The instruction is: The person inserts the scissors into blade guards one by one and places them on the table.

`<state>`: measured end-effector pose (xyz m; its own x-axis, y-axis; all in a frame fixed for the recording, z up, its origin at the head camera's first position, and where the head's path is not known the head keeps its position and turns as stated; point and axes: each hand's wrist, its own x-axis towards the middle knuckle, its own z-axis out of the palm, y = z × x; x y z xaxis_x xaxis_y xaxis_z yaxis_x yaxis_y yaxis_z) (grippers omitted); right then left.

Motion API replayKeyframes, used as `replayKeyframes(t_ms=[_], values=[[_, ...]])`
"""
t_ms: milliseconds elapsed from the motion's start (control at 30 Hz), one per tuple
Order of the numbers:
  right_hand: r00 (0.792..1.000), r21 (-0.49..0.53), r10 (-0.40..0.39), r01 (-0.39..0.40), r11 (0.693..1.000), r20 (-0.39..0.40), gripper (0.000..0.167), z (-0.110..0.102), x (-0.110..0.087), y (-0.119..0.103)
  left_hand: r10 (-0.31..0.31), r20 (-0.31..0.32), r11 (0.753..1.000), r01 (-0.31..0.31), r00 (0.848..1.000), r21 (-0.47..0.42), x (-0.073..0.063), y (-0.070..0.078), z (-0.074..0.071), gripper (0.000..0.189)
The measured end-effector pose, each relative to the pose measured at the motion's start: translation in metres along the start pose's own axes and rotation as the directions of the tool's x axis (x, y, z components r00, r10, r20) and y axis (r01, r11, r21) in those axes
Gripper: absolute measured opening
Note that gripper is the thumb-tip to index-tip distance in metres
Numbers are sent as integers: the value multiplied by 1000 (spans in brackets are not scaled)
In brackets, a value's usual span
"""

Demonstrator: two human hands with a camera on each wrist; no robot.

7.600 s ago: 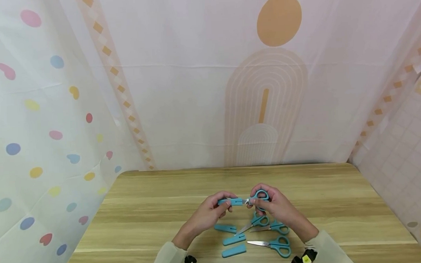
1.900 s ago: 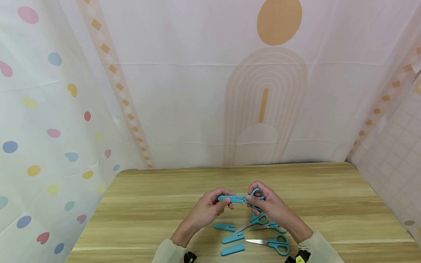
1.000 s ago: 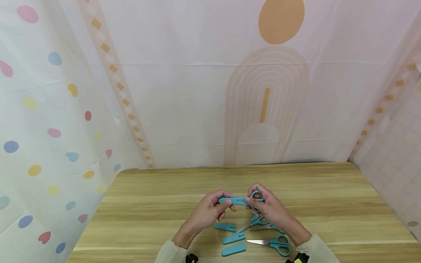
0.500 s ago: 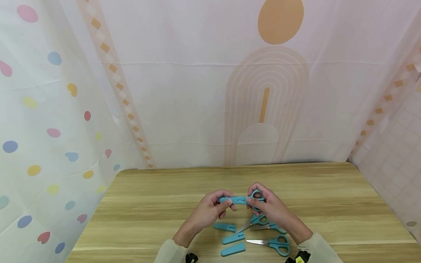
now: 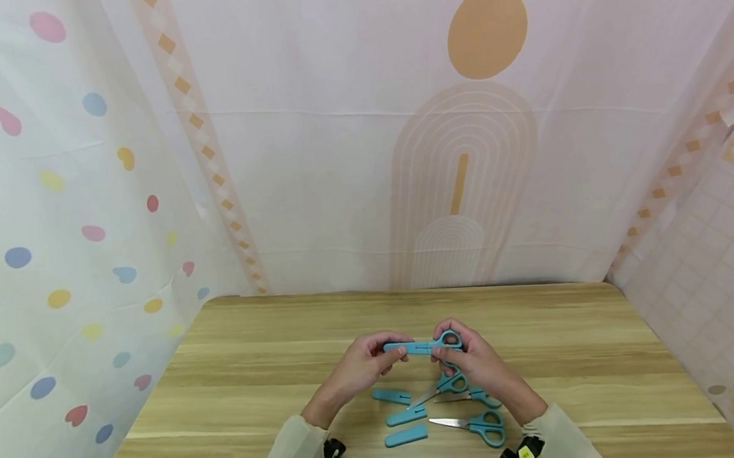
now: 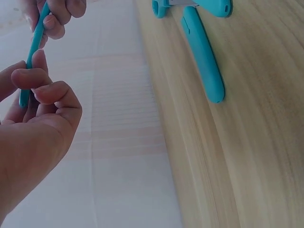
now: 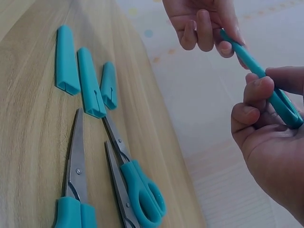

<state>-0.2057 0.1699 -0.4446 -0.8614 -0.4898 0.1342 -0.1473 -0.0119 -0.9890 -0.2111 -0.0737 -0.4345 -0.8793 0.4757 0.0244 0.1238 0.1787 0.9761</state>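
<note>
In the head view, my left hand [image 5: 356, 366] pinches a turquoise blade cover [image 5: 416, 348] near its tip, thumb in front. My right hand [image 5: 480, 361] holds the turquoise handles of the scissors [image 7: 288, 112] whose blades are inside that cover. Cover and handles meet, with no metal showing between them. Both are held level above the table. Below the hands lie three uncovered scissors: one upper [image 5: 451, 382], one partly behind my right wrist [image 5: 483, 395], one nearest me [image 5: 488, 427]. Three loose covers lie left of them: far [image 5: 391, 396], middle [image 5: 406, 415], near [image 5: 407, 435].
The wooden table [image 5: 275, 369] extends to both sides and behind the hands. A patterned curtain [image 5: 322, 190] hangs along its far edge, with a dotted one [image 5: 121, 233] at the left. Bare blades of the loose scissors point leftward, toward the covers.
Several seconds ago a strip of blade showed between the held cover and handles; it has slid inside since. Over the last second the hands have barely shifted. The loose pieces lie as before.
</note>
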Motion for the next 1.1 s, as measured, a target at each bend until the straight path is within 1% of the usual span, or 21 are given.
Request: replayKeyframes(t_ms=[133, 267, 433, 600, 767, 867, 1100], values=[[1000, -22, 10, -11, 1000, -14, 29, -1, 2, -1, -2, -11, 1000, 2, 1000, 6, 1, 1, -1, 21], [1000, -35, 4, -5, 999, -18, 24, -2, 3, -1, -1, -22, 1000, 1, 1000, 9, 1, 2, -1, 19], [999, -37, 22, -22, 999, -26, 26, -3, 3, 0, -9, -29, 1000, 9, 1000, 15, 1, 1, -1, 18], [998, -37, 53, -55, 998, -40, 29, -4, 4, 2, 1, -44, 999, 1, 999, 51, 2, -2, -3, 16], [995, -42, 74, -77, 996, -60, 24, -5, 6, 4, -1, -77, 997, 7, 997, 80, 4, -4, -4, 16], [994, -53, 73, -77, 996, -79, 23, -6, 8, 5, -1, -98, 996, 10, 995, 88, 6, -5, -5, 16], [992, -64, 69, -76, 995, -108, 26, -9, 11, 8, -13, -105, 997, 21, 994, 78, 12, -6, -7, 17]])
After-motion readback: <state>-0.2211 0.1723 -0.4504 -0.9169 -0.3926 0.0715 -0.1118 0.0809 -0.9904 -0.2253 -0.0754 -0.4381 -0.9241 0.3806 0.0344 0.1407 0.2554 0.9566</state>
